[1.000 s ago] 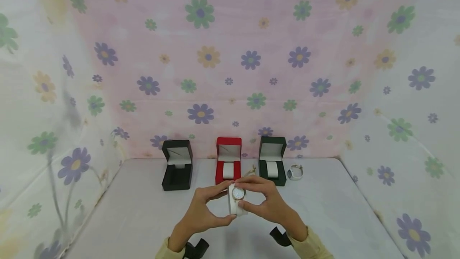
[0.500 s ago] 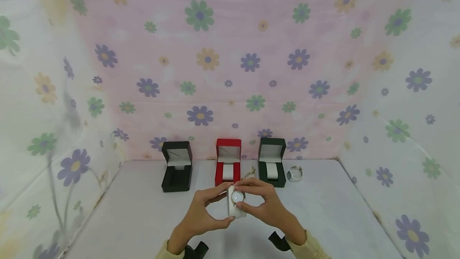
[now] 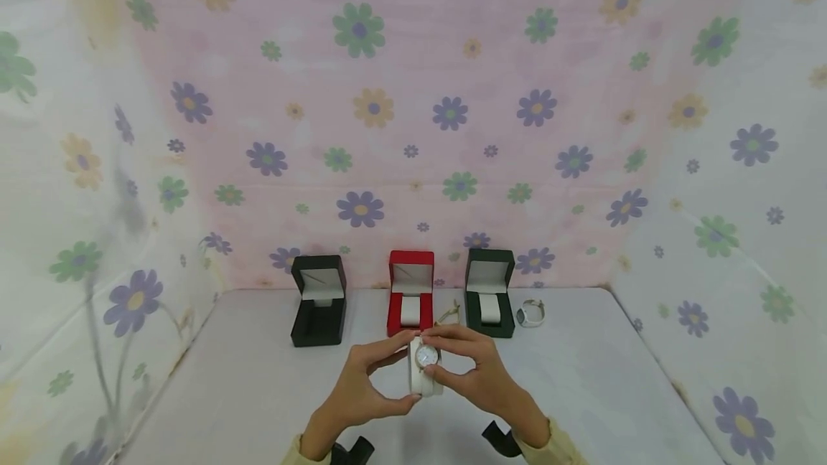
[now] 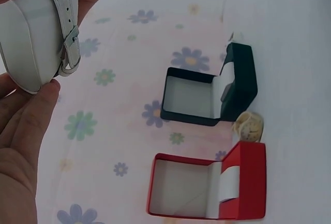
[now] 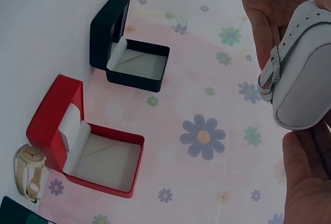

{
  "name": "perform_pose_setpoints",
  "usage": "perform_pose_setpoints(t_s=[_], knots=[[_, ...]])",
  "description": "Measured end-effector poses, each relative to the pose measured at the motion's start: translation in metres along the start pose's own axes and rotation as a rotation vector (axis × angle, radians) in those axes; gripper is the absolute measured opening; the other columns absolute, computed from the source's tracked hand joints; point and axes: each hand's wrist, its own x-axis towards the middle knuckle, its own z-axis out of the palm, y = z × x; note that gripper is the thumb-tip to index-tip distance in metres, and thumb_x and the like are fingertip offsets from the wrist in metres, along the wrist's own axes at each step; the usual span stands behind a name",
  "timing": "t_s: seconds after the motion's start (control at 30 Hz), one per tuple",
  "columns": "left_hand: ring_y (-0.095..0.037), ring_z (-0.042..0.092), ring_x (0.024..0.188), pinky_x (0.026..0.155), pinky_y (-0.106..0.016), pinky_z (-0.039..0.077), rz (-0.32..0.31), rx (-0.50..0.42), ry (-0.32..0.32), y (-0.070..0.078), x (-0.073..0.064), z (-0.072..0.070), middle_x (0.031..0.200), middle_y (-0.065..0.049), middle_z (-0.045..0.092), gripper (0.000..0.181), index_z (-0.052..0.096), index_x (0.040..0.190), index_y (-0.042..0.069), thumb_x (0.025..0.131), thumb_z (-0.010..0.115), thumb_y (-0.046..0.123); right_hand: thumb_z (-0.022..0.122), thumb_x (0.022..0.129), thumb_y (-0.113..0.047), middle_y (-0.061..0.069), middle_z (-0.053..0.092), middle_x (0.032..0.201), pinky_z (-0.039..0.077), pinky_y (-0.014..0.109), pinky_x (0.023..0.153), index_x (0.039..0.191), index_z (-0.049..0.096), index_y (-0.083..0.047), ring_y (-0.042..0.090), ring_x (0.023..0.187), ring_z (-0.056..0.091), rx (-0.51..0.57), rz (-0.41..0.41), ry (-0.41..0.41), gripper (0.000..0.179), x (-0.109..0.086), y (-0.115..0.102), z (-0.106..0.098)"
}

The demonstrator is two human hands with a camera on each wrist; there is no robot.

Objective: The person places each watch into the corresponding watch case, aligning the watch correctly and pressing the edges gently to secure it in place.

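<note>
In the head view, a white-strapped watch (image 3: 426, 357) with a round pale dial is wrapped round a white cushion (image 4: 28, 38). My left hand (image 3: 368, 384) holds the cushion from its left side, fingertips at the far end and thumb at the near end. On the other side my right hand (image 3: 474, 366) pinches the watch and cushion, its thumb at the dial's lower edge. The strap's buckle (image 5: 274, 63) shows in the right wrist view, where the strap looks fastened. Both hands are above the table, short of the boxes.
Open boxes stand along the back: black (image 3: 316, 325) without a cushion, red (image 3: 427, 311) with a white cushion (image 3: 410, 311), dark green (image 3: 505, 321) with another. A tan watch (image 5: 30, 169) lies between red and green. Right of green lies a white watch (image 3: 531, 313).
Hands and watch keep nearly the same place over the table. The right thumb has shifted slightly left along the dial's lower edge. The whole head view has tilted a little.
</note>
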Motion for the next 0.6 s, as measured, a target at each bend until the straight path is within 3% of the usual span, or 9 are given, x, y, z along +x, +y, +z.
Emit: perform_pose_setpoints(t_s=[0.27,0.43,0.6], knots=[[-0.026,0.063,0.127,0.093,-0.039,0.058,-0.009,-0.009,0.003,0.003,-0.001,-0.001,0.141,-0.017,0.061,0.077,0.053,0.144,-0.003,0.076,0.088,0.004,0.082,0.086,-0.008,0.010,0.064,0.134,0.056,0.033,0.100,0.137,0.064,-0.008,0.019,0.123,0.060,0.009,0.043,-0.045,0.055,-0.007,0.006,-0.002],[-0.025,0.062,0.128,0.092,-0.044,0.058,0.004,-0.010,0.008,0.004,-0.002,-0.002,0.140,-0.020,0.061,0.078,0.053,0.143,-0.005,0.074,0.089,0.001,0.087,0.081,-0.013,0.010,0.061,0.137,0.055,0.036,0.103,0.141,0.060,-0.008,0.020,0.126,0.058,-0.005,0.046,-0.069,0.065,-0.011,0.009,-0.003],[-0.022,0.061,0.130,0.093,-0.040,0.058,-0.002,-0.011,0.009,0.005,-0.002,-0.003,0.140,-0.021,0.061,0.078,0.053,0.143,-0.004,0.074,0.089,0.001,0.090,0.077,-0.017,0.013,0.060,0.139,0.053,0.041,0.106,0.143,0.056,-0.008,0.021,0.130,0.056,-0.010,0.058,-0.081,0.074,-0.015,0.010,-0.005]])
